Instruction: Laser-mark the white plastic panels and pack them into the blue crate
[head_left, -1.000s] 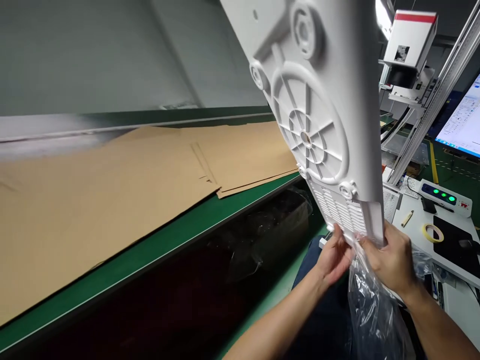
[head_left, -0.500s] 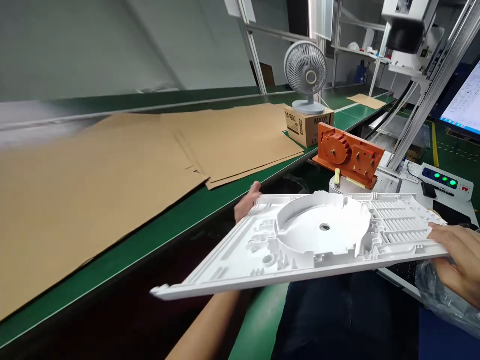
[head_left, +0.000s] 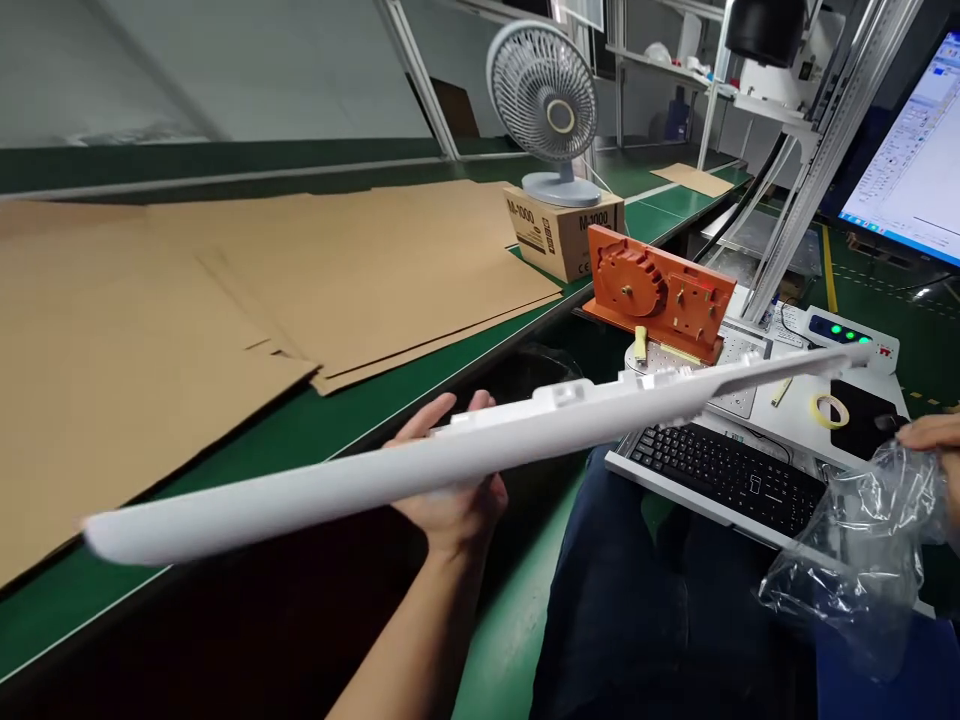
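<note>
1. Balancing on the left hand (head_left: 450, 480), the white panel (head_left: 465, 455) lies almost edge-on to the camera; the palm sits under its middle with fingers spread and curled up round the far edge, a hold that looks meant to carry the weight at the centre.
2. Only part of the right hand (head_left: 930, 440) shows, at the frame's right border, its fingers pinched shut on a crumpled clear bag (head_left: 855, 540), free of the panel and lower than the panel's right end.
3. The panel's right end reaches over the keyboard (head_left: 727, 475), without touching it as far as I can tell, and passes in front of the orange jig (head_left: 660, 290); that end has the least room.
4. The panel's left end hangs over the green bench (head_left: 247, 455) edge, just short of the cardboard sheets (head_left: 300, 270), which lie flat and offer open room left of the panel.
5. Beyond the jig stand a small box (head_left: 562, 232) and a fan (head_left: 547, 100) on it, well apart from the panel.
6. Right of the keyboard lies a tape roll (head_left: 831, 410), near the bag.
</note>
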